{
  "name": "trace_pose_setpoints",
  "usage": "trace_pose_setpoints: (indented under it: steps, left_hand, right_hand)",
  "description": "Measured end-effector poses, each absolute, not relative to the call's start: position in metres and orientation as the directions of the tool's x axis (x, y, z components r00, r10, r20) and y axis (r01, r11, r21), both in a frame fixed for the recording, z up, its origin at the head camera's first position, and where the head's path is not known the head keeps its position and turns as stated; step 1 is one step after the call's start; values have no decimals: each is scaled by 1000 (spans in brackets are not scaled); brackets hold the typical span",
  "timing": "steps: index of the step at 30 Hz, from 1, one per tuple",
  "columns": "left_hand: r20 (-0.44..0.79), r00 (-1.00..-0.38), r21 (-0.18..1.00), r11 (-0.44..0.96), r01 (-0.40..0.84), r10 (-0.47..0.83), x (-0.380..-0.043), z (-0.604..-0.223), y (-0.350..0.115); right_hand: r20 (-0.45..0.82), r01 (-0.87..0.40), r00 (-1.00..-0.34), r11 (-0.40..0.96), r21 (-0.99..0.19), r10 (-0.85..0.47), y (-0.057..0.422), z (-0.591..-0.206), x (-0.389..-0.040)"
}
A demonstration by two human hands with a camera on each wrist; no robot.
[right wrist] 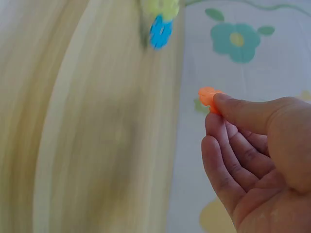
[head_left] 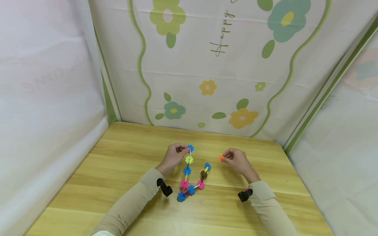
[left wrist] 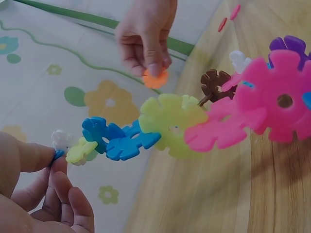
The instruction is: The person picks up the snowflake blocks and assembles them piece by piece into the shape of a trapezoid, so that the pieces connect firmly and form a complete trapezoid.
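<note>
A chain of notched plastic snowflake discs (head_left: pixel 187 170) in blue, yellow, pink, white, purple and brown hangs in a V shape over the table. My left hand (head_left: pixel 173 156) pinches the blue disc (head_left: pixel 190 148) at its upper left end between thumb and forefinger. The other end of the chain, a blue disc (head_left: pixel 207 166), is free and points toward my right hand (head_left: pixel 237 160). That hand pinches a single orange snowflake disc (right wrist: pixel 209 97) by its edge, apart from the chain. Thumb and fingertips cover part of the orange disc.
The wooden table (head_left: pixel 133 141) has fabric walls (head_left: pixel 189 65) with flower prints behind it and at both sides. Pink and red discs (left wrist: pixel 235 11) lie on the tabletop, beyond the chain in the left wrist view. A black camera (head_left: pixel 245 195) sits on the right wrist.
</note>
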State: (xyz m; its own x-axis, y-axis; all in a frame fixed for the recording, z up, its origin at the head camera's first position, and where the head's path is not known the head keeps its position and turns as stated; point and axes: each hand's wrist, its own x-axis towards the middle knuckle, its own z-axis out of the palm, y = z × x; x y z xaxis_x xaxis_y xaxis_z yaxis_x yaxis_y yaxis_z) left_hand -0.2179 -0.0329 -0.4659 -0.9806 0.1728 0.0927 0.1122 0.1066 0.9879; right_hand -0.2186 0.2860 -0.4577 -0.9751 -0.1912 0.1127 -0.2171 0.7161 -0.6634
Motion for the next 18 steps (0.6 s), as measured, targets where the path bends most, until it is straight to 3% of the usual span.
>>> trace_pose_setpoints:
  steps: [18]
  left_hand:
    - [101,-983,980,158,125,155,-220,-467,-44]
  right_hand:
    - [383,-463,-886,542,-702,-261,186,-455,-211]
